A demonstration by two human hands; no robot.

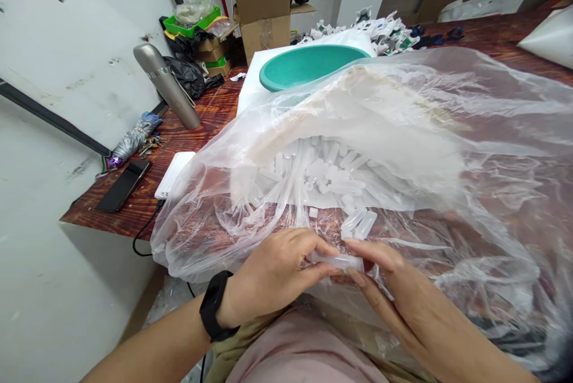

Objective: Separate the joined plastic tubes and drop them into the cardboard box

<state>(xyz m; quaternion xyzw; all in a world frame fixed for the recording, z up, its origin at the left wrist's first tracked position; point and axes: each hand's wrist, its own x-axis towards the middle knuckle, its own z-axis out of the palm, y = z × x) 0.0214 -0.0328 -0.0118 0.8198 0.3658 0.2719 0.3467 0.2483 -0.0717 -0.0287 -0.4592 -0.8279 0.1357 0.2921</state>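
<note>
My left hand [273, 272] and my right hand [394, 293] meet at the near table edge, both pinched on one small clear plastic tube [342, 261] held level between them. A black band sits on my left wrist. Just beyond the hands a big clear plastic bag [447, 150] lies open on the table, with a heap of several like clear plastic tubes [326, 177] inside its mouth. A few tubes lie loose near the bag's opening, close to my fingers.
A teal basin [308, 64] stands behind the bag. At the left are a steel flask [168, 85], a folded umbrella [132, 139], keys, a black phone [123, 186] and a white box [172, 174]. Cardboard boxes [264, 13] and small packets [385, 31] are at the back.
</note>
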